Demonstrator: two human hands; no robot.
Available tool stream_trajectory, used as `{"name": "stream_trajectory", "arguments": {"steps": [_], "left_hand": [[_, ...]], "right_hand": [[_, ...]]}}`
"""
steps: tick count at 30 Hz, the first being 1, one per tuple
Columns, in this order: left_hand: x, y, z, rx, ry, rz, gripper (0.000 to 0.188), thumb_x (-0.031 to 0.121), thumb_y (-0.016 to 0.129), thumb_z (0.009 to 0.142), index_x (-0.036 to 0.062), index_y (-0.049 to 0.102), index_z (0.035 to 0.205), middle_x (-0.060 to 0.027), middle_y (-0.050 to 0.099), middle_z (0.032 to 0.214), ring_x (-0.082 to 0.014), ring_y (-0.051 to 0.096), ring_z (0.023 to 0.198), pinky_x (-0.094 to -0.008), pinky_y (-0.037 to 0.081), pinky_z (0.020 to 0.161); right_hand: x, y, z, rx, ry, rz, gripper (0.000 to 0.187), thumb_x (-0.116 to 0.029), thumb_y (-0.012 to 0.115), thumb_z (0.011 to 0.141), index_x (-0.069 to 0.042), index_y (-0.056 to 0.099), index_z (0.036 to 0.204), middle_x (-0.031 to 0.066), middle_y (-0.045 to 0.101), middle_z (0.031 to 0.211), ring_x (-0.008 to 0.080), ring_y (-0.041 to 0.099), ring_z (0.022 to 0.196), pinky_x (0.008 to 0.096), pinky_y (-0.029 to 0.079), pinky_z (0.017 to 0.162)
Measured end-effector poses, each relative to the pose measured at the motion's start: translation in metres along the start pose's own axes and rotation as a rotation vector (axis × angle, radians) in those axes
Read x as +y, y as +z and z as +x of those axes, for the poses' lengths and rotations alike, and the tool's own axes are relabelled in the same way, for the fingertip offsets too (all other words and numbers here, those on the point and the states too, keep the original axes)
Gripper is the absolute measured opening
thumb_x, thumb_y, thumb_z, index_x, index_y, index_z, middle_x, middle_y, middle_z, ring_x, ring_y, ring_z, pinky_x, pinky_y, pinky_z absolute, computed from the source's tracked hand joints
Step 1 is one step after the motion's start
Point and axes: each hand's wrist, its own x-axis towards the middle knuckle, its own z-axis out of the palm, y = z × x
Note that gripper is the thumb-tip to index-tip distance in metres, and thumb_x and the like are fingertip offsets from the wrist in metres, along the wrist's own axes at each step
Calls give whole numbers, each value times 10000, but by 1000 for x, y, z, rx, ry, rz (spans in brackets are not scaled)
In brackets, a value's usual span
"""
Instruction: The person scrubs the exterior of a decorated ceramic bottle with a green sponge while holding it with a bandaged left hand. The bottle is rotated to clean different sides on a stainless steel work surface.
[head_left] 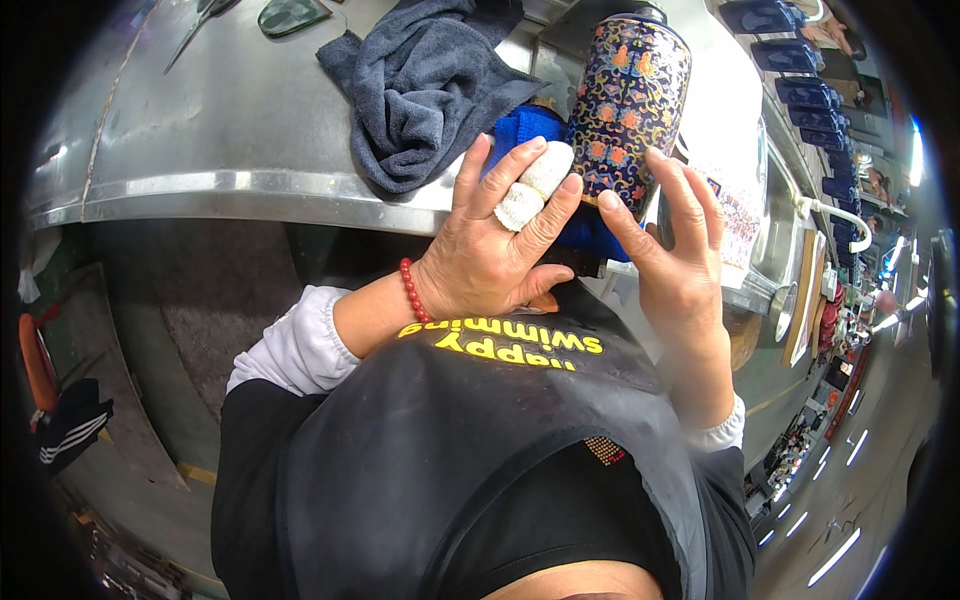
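Observation:
A dark blue vase (pixel 632 105) with an orange and gold floral pattern lies tilted on its side, its neck pointing away from me. Bright blue cloth (pixel 522 127) shows beside and below it. My left hand (pixel 490 232) is spread at the vase's lower left, index fingertip at its edge. One finger wears a white fabric cover (pixel 536 186) held by a yellowish band. On the right, my right hand (pixel 682 235) rests its thumb and index fingertips against the vase's near end, fingers stretched and apart. Contact on the vase's underside is hidden.
A crumpled grey towel (pixel 425 95) lies on the metal worktop (pixel 240 110), left of the vase. Scissors (pixel 195 30) are at the far left. A white curved pipe (pixel 845 220) and a row of dark blue objects (pixel 805 95) stand to the right.

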Motion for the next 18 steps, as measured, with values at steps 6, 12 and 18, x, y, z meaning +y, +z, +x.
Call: {"name": "stream_trajectory", "arguments": {"steps": [6,12,18], "left_hand": [[1,-2,2,27,-33,-33,710,547,586,989,54,541,1498,-245,555,1456,-415,420,1439,-638,175,1217],[3,-3,8,17,-53,62,679,384,826,789,304,635,1436,-163,584,1377,-345,419,1399,-673,189,1195],[1,-3,8,14,-33,18,733,329,843,742,207,640,1435,-204,579,1414,-389,468,1370,-665,158,1202]], "right_hand": [[4,3,-5,2,9,22,542,36,681,787,-159,733,1290,191,532,1498,387,520,1336,469,425,1117],[16,10,-11,348,69,243,535,161,618,814,61,584,1338,277,659,1267,434,661,1128,494,505,1006],[13,3,-11,240,-162,136,337,-38,740,694,-34,704,1029,96,665,994,276,629,883,426,498,808]]}}
